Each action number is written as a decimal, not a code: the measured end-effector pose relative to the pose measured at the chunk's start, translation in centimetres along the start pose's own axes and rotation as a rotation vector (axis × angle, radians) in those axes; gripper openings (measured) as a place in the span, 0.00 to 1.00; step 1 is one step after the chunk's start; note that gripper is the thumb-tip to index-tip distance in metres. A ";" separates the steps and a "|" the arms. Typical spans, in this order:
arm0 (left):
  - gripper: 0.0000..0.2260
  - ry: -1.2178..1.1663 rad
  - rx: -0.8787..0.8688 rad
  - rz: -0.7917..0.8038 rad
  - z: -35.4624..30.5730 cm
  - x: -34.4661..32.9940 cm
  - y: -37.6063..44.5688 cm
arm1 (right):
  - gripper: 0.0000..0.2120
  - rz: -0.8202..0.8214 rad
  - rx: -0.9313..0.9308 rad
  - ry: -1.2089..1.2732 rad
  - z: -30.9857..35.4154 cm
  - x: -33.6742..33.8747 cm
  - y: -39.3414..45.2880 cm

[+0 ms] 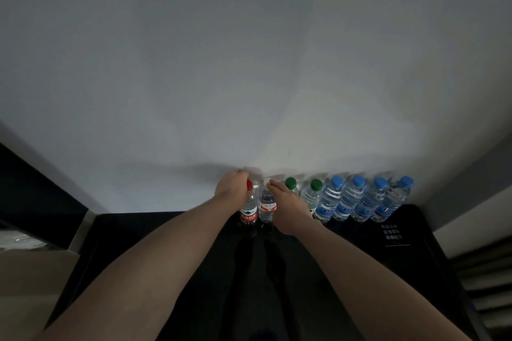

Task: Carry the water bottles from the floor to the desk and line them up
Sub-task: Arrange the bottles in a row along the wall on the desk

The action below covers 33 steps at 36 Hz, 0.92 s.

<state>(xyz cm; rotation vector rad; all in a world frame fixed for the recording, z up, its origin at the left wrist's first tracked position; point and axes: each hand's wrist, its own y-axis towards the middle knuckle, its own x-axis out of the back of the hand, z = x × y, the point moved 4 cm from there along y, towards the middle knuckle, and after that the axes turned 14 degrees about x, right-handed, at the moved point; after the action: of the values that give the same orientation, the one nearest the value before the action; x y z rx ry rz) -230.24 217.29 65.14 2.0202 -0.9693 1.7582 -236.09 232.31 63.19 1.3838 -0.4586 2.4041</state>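
Observation:
A row of water bottles stands on the black desk (pixel 393 255) against the white wall. My left hand (pixel 231 184) is wrapped around the neck of the red-capped bottle (pixel 249 209) at the left end of the row. My right hand (pixel 288 206) grips the white-capped bottle (pixel 267 209) beside it. To their right stand two green-capped bottles (pixel 310 194), then several blue-capped bottles (pixel 357 199). Both held bottles are upright with their bases on the desk.
White lettering (pixel 391 233) is printed on the desk top at the right. A brown cardboard box (pixel 33 285) sits at the lower left, with a dark panel (pixel 41 188) above it. Grey steps or slats (pixel 487 279) show at the lower right.

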 end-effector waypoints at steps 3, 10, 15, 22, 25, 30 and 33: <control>0.09 -0.019 -0.001 0.021 0.0 0.1 -0.2 | 0.44 0.005 -0.004 0.006 0.2 0.1 0.0; 0.21 -0.125 -0.065 0.085 2.4 0.9 -2.6 | 0.42 -0.019 0.021 0.033 0.6 0.8 -0.2; 0.23 -0.277 -0.093 -0.002 7.1 2.4 -7.2 | 0.35 -0.164 0.063 0.099 1.8 -0.3 -2.6; 0.19 -0.357 0.117 -0.074 19.0 2.5 -16.1 | 0.28 -0.077 0.117 0.303 6.7 -6.2 -6.2; 0.19 -0.400 0.201 -0.092 24.1 1.7 -18.9 | 0.28 0.013 0.134 0.315 9.9 -9.1 -6.7; 0.18 -0.387 0.318 -0.043 30.5 0.7 -21.2 | 0.30 0.100 0.117 0.317 15.0 -12.9 -7.0; 0.18 -0.347 0.346 0.058 33.0 0.3 -21.2 | 0.30 0.130 0.083 0.317 17.4 -14.8 -7.3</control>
<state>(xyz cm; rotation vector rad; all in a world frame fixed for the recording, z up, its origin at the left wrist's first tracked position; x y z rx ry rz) -191.41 212.38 62.82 2.6057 -0.8686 1.7357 -212.56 229.53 59.40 1.0014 -0.3781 2.7126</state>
